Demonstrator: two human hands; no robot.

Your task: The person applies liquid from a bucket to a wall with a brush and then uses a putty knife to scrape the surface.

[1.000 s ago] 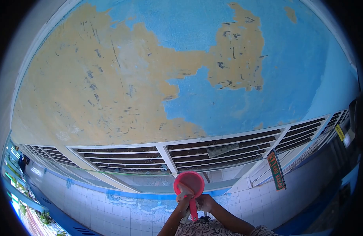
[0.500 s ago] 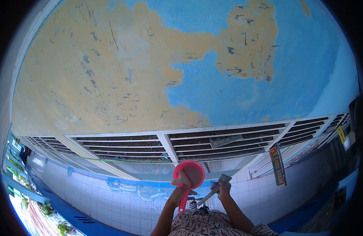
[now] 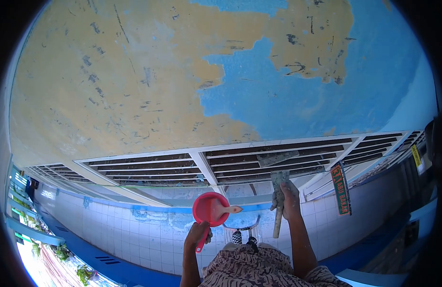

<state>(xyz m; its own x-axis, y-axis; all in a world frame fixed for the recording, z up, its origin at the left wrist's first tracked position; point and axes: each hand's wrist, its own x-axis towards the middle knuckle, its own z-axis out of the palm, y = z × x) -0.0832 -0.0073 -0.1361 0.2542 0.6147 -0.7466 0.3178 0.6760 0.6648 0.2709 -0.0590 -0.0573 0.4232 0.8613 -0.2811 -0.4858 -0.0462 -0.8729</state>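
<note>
My left hand (image 3: 198, 234) is closed around the handle of a red plastic dipper (image 3: 197, 210). In the dipper rests a paintbrush (image 3: 226, 209), its pale wooden handle sticking out over the right rim. My right hand (image 3: 290, 200) grips a scraper (image 3: 280, 178) with a flat, grey-stained head and a long pale handle pointing down. Both hands are in front of my body, below the slatted openings. Above them rises a wall (image 3: 135, 81) with bare tan patches and dark marks beside blue paint (image 3: 297, 105).
White-framed slatted vents (image 3: 149, 170) run along the wall's lower edge, with a grey board (image 3: 277, 158) behind the slats. A green hanging sign (image 3: 341, 189) is at the right. Beneath me lie a white tiled floor (image 3: 149, 239) and a chair-like frame (image 3: 242, 228) by my feet.
My right hand has moved up and right, turning the scraper upright. My left hand has shifted left with the dipper, and the paintbrush handle has swung from the left rim to the right.
</note>
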